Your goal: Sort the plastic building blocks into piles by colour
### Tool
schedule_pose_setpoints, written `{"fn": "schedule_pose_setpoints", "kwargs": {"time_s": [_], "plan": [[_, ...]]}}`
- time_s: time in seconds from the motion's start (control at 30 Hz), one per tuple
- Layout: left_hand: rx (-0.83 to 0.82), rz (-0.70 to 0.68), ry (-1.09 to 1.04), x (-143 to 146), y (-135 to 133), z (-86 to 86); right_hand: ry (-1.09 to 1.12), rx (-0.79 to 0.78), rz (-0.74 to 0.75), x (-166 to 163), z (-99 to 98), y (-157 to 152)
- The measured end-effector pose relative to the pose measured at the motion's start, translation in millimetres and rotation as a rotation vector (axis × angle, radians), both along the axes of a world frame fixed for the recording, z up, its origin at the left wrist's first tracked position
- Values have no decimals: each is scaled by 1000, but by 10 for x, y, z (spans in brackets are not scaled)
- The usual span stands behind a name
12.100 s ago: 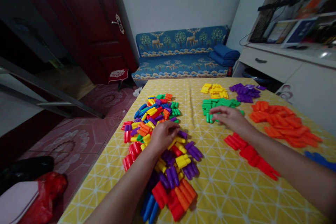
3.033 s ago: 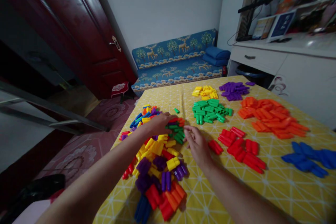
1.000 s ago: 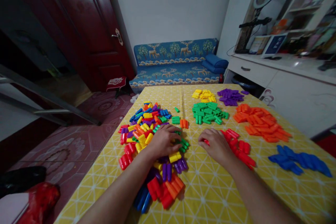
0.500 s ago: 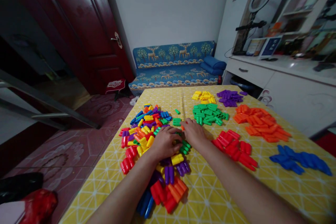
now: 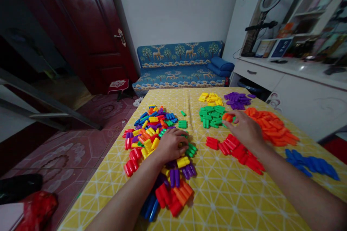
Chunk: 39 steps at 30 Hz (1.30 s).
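While the right hand (image 5: 244, 130) pinched an orange block (image 5: 227, 117) in its grip above the green pile's (image 5: 213, 114) edge, beside the orange pile (image 5: 271, 127), the left hand (image 5: 170, 145) lay curled over the mixed pile (image 5: 154, 144); whether it grasped anything could not be told. Red blocks (image 5: 235, 149) lay below on the yellow worktop (image 5: 230, 195).

Your left hand (image 5: 171, 145) lies over the mixed pile (image 5: 154, 140), hiding the pieces under its palm; whether its fingers (image 5: 182, 140) grip anything cannot be told. Your right hand (image 5: 244, 128) pinches an orange piece (image 5: 227, 117), mostly covered by the fingertips, so its shape stays unclear. Both forearms run off the lower edge. The bench (image 5: 230, 195) is cut at the bottom and right.
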State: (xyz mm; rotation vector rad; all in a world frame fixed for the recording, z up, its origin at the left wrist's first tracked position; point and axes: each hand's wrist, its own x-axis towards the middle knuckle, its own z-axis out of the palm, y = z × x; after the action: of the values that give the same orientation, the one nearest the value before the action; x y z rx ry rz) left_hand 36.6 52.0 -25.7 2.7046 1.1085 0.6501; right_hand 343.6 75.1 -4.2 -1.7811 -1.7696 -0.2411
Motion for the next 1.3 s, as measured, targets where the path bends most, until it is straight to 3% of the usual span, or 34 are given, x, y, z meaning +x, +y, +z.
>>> {"fn": "schedule_pose_setpoints", "kwargs": {"time_s": [0.1,0.2,0.3,0.43,0.53,0.6,0.67,0.8,0.87,1.03,1.3], "plan": [[-3,4,-2,2,2,-3,-32,-20,-224,705,100,259],[-5,0,-5,6,4,5,-53,-140,-405,1235,99,467],[-7,-1,-11,8,3,15,-71,-255,-446,1485,38,590],[-9,-2,-9,4,2,15,-75,-275,-430,1481,7,632],[-14,2,-13,1,2,12,-47,-180,-390,1236,45,553],[-19,7,-20,1,0,14,-4,-75,-278,919,55,453],[-21,11,-23,2,-2,18,43,-10,-40,485,18,332],[-16,8,-25,5,0,20,50,-126,448,-501,-183,135],[-13,5,-37,6,4,19,1,-199,583,-907,-292,107],[-8,17,-81,-1,4,27,-120,-342,585,-1428,-436,203],[-15,80,-53,-3,1,40,-266,-342,461,-1509,-299,122]]}}
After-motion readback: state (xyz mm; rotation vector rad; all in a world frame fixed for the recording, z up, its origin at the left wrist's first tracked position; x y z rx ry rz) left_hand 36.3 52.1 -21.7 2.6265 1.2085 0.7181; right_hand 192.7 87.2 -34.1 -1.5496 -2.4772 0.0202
